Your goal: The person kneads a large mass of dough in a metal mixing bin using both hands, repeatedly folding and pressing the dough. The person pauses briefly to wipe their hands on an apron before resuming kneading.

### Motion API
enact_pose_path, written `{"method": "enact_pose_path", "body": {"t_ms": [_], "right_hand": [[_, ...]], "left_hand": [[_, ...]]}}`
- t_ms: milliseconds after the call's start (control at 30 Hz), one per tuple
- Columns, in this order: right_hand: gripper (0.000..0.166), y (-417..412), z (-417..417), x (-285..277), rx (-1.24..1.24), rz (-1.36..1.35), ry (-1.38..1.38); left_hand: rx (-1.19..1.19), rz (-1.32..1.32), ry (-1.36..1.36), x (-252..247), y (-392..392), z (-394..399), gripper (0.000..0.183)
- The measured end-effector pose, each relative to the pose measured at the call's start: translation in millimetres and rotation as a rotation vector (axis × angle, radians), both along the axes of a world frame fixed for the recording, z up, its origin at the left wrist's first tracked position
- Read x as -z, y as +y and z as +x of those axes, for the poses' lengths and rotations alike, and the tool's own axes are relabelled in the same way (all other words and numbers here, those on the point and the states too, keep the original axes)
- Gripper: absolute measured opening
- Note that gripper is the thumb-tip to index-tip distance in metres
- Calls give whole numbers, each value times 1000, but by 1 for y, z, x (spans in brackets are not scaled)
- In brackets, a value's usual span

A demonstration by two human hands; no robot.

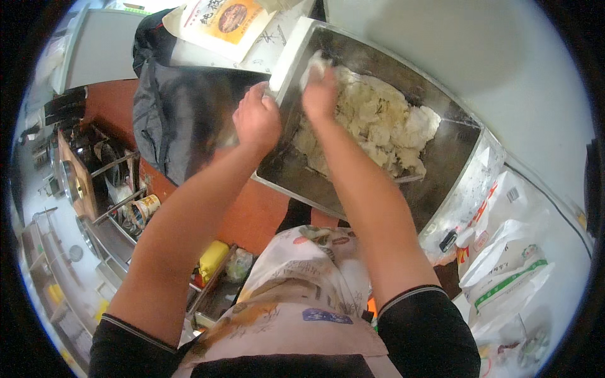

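Observation:
A rectangular metal tub (451, 156) lies tilted in the view before me. Inside it spreads a lumpy, pale yellow mass of dough (373, 118) with a rough, torn surface. My right hand (322, 90) reaches to the far left corner of the tub. Its fingers, blurred by motion, are closed on a whiter edge of the dough that bulges up around them. Curled at the tub's left rim (289, 59), my left hand (259, 115) grips that side from outside. The fingertips of both hands are partly hidden.
A dark grey bag (160, 118) sits left of the tub, below a printed flour sack (227, 23). White plastic sacks (501, 264) stand at the right along the pale wall (472, 56). A metal rack (118, 208) with pots rises from the red floor (250, 212) at left.

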State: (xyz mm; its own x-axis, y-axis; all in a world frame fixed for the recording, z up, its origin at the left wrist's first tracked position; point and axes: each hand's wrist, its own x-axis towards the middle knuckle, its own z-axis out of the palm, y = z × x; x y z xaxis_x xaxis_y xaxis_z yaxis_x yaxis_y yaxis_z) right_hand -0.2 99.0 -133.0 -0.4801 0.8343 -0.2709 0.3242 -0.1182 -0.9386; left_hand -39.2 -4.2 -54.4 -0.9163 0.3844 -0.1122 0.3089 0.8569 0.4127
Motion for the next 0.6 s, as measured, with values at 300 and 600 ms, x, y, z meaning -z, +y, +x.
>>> {"method": "enact_pose_path", "body": {"t_ms": [300, 600], "right_hand": [[24, -51, 89, -83, -1095, -53, -223], [24, -72, 63, 84, -908, 129, -531]], "left_hand": [[-19, 19, -68, 1, -4, -3, 40], [-29, 75, -128, 1, -4, 1, 40]]}}
